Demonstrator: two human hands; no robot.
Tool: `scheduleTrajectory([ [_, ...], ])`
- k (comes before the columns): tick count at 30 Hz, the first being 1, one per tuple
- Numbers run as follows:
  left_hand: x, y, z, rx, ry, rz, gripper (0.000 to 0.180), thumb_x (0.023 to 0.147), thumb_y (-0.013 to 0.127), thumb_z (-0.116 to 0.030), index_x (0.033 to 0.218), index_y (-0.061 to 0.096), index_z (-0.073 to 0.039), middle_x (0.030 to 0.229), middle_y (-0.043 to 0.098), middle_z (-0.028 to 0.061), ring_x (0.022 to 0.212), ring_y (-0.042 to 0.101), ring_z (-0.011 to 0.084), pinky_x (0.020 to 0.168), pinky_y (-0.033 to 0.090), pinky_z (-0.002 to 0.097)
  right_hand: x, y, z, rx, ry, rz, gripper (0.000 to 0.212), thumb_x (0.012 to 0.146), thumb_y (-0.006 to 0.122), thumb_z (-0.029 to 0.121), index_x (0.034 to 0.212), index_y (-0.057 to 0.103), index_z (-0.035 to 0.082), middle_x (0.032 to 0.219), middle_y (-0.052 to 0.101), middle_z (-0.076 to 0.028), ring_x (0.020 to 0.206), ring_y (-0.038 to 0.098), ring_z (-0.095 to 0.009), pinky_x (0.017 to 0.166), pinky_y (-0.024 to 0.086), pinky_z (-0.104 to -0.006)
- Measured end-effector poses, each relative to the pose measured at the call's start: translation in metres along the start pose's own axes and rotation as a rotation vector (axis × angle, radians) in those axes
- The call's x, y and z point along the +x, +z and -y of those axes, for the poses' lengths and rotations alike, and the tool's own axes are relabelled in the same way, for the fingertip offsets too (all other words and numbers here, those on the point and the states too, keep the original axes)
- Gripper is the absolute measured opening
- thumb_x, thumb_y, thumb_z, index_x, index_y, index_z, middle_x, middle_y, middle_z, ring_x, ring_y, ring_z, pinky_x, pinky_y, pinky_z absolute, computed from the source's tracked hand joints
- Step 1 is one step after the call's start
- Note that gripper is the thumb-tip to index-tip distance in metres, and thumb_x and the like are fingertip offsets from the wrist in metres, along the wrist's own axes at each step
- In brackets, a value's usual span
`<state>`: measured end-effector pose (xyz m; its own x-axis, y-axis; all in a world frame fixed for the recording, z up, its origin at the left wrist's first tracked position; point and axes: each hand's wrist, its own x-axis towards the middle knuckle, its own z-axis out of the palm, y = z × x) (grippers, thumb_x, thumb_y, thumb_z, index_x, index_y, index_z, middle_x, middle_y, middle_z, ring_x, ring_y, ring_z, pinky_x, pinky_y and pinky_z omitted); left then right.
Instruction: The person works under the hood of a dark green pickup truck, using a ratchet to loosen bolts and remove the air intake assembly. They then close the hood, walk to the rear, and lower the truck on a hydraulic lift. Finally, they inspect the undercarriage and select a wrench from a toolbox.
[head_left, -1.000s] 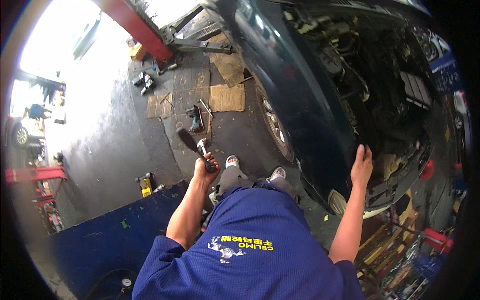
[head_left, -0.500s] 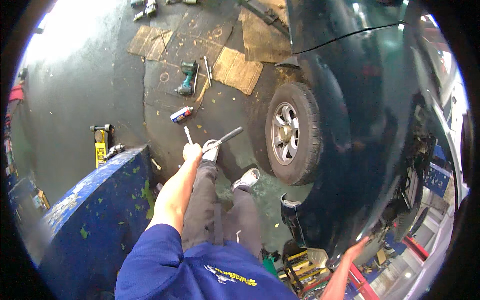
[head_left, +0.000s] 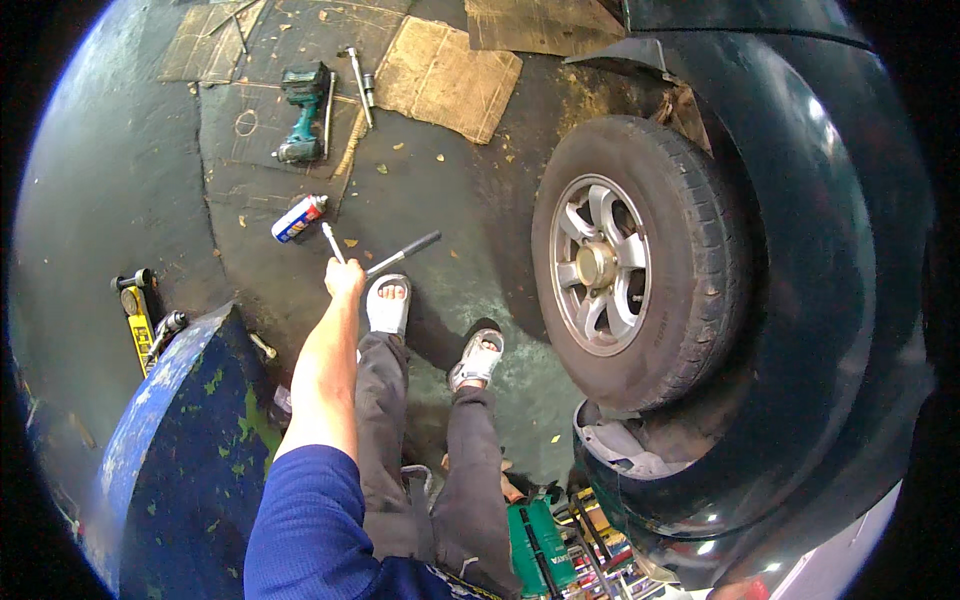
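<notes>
My left hand (head_left: 345, 279) is closed around a long-handled breaker bar (head_left: 404, 254). A silver extension sticks out past my fingers, and the dark handle points to the right, above my sandalled foot. My right hand does not show. To the right of my feet stands the wheel (head_left: 597, 265) of a dark green car (head_left: 810, 230), with a silver spoked rim and a worn black tyre. A blue, white and red spray can (head_left: 299, 219) lies on the floor just beyond my left hand.
A green cordless impact wrench (head_left: 303, 115) and a ratchet (head_left: 357, 85) lie beside flattened cardboard (head_left: 445, 78). A chipped blue post base (head_left: 190, 440) rises at left, near a yellow jack (head_left: 138, 322). A green tool case (head_left: 540, 545) sits by the bumper.
My view has moved closer to the wheel, which now looks larger. My right hand, stretched out near the car's front before, has left the view. The breaker bar stays in my left hand.
</notes>
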<state>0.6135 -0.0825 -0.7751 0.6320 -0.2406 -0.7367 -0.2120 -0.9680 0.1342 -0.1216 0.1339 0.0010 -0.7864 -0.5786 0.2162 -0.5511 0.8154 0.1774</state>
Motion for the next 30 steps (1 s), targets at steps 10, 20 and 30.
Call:
scheduleTrajectory([
  [10,-0.111,-0.089,0.074,0.366,0.480,0.554,0.060,0.100,0.052,-0.052,0.116,0.069,0.004,0.111,0.072,0.0320,0.105,0.071,0.0446,0.093,0.052,0.0539,-0.060,-0.004,0.064,-0.660,-0.096,0.372,0.025,0.099,0.060,0.028,0.107,0.065,0.005,0.103,0.071,-0.017,0.086,0.069,-0.031,0.074,0.055,-0.0479],
  [20,-0.338,-0.132,0.003,0.155,0.442,0.956,0.032,0.095,0.072,-0.035,0.101,0.068,-0.003,0.093,0.072,0.0152,0.086,0.070,0.0274,0.069,0.056,0.0406,-0.061,-0.025,0.142,0.507,0.015,-0.086,0.061,0.103,0.052,0.051,0.138,0.061,0.001,0.128,0.068,-0.026,0.120,0.063,-0.043,0.104,0.049,-0.0497],
  [30,-0.798,-0.186,-0.004,0.113,0.502,1.789,0.065,0.107,0.047,-0.055,0.139,0.059,0.000,0.133,0.066,0.0160,0.124,0.063,0.0332,0.111,0.045,0.0493,-0.103,-0.057,0.095,1.085,-0.223,-0.087,0.068,0.096,0.066,0.047,0.139,0.056,-0.004,0.139,0.058,-0.030,0.132,0.054,-0.046,0.114,0.042,-0.0505],
])
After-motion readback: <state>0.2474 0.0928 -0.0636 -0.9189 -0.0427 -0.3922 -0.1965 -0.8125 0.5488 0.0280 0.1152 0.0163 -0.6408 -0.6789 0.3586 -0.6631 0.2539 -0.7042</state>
